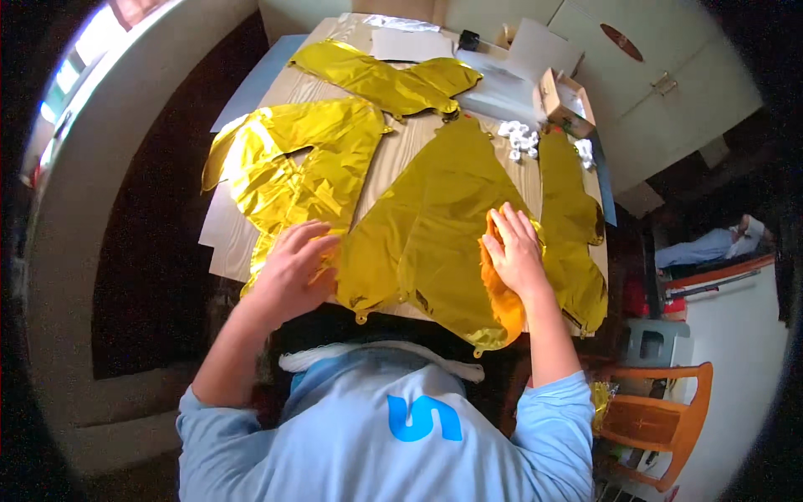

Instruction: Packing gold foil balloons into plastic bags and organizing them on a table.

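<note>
My right hand (517, 251) presses an orange cloth (503, 301) onto a flat gold foil balloon (435, 209), its fingers stretched along the cloth and its thumb toward the left. The balloon lies in front of me, its lower end at the table's near edge. Above the balloon's left side, my left hand (299, 261) has its fingers apart and holds nothing that I can see. Under and beyond that hand lies another crumpled gold foil balloon (322, 167). A third gold foil balloon (385, 79) stretches across the far side. A narrow gold one (567, 217) lies at the right.
White string-like bundles (519, 140) lie at the far right of the wooden table (393, 171), near a small wooden box (566, 102). A wooden chair (657, 418) and a grey stool (657, 341) stand to my right. A wall (125, 167) runs along the left.
</note>
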`<action>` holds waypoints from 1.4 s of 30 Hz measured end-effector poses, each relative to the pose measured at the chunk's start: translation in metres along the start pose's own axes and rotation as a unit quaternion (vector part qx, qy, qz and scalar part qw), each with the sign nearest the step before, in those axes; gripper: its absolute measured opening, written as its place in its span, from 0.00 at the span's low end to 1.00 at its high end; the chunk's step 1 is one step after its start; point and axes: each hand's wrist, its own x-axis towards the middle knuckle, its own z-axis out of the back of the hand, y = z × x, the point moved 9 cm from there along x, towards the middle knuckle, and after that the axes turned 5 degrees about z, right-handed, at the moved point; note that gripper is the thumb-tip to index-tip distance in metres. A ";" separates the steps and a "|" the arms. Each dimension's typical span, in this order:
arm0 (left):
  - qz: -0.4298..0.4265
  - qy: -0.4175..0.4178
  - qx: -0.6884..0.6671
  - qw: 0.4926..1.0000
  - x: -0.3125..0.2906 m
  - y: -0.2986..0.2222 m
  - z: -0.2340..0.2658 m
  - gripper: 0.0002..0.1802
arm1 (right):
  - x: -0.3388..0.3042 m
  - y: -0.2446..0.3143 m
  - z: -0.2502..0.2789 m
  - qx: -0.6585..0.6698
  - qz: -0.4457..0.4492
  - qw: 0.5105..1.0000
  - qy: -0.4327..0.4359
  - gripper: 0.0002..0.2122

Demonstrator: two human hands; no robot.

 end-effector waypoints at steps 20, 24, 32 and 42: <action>0.110 0.085 0.021 0.990 -0.050 0.042 0.041 0.07 | 0.000 0.075 0.009 0.069 0.126 0.990 0.006 0.21; 0.115 0.069 0.024 0.991 -0.045 0.039 0.045 0.07 | 0.009 0.047 0.049 0.161 0.060 0.984 -0.053 0.15; 0.160 0.150 0.029 0.975 -0.035 0.029 0.040 0.14 | -0.003 0.001 0.126 0.146 0.011 0.971 -0.187 0.07; 0.064 0.141 0.016 0.988 -0.005 -0.006 0.033 0.17 | -0.004 -0.027 0.137 0.131 -0.029 0.971 -0.199 0.08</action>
